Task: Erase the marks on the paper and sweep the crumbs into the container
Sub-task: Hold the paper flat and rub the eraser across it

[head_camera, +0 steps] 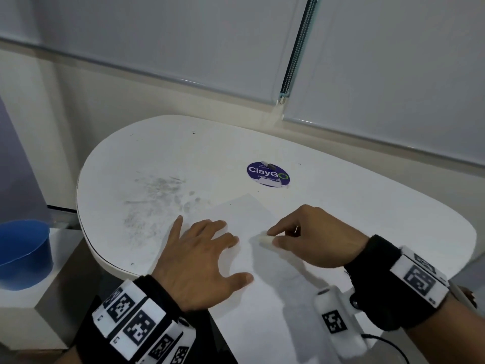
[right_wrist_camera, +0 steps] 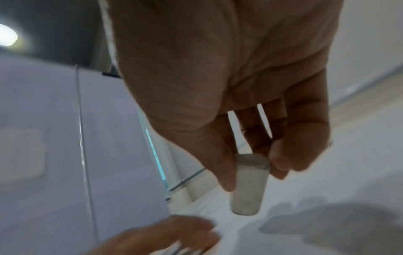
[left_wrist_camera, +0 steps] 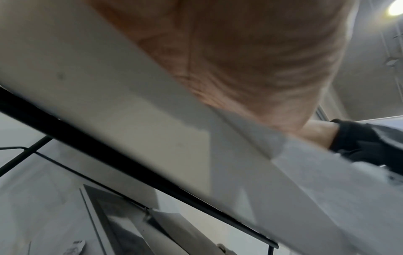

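Note:
A white sheet of paper [head_camera: 252, 258] lies on the white table [head_camera: 341, 200], running over its near edge. My left hand [head_camera: 202, 248] lies flat on the paper's left part with fingers spread. My right hand [head_camera: 301, 232] pinches a small white eraser [head_camera: 265, 239] between thumb and fingers, its tip down on the paper. The right wrist view shows the eraser [right_wrist_camera: 248, 186] held by the thumb and fingers [right_wrist_camera: 281, 158], with my left hand [right_wrist_camera: 165, 236] below it. The left wrist view shows only my left palm [left_wrist_camera: 250, 57] on the paper's edge [left_wrist_camera: 294, 181]. A blue container [head_camera: 25, 253] stands off the table at far left.
Grey smudges [head_camera: 157, 195] cover the table left of the paper. A round purple ClayGo sticker [head_camera: 267, 173] sits beyond the paper. The container rests on a lower white block [head_camera: 52, 298]. Window blinds [head_camera: 183, 35] rise behind the table.

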